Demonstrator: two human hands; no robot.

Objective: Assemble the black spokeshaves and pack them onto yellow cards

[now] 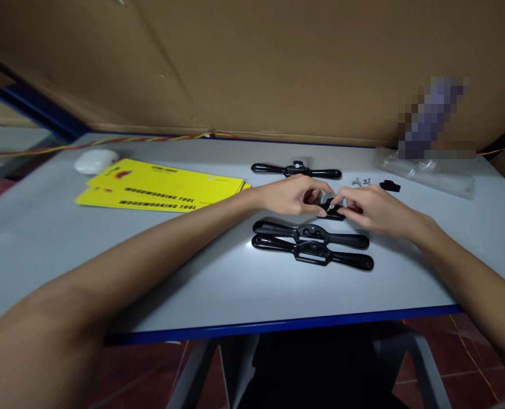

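Over the grey surface (pixel 107 255), left hand (pixel 292 196) and right hand (pixel 374 210), fingers curled, together pinch 1 small black part (pixel 331 210).

On the table (pixel 43 250), both hands met at centre — the left hand (pixel 292 195) and right hand (pixel 374 210) closed on a small part (pixel 332 209), perhaps a blade clamp. Two spokeshave bodies (pixel 312 243) lay just at six o'clock of it, a third spokeshave (pixel 297 169) at twelve, cards (pixel 162 187) at nine, screws (pixel 362 182) at one.
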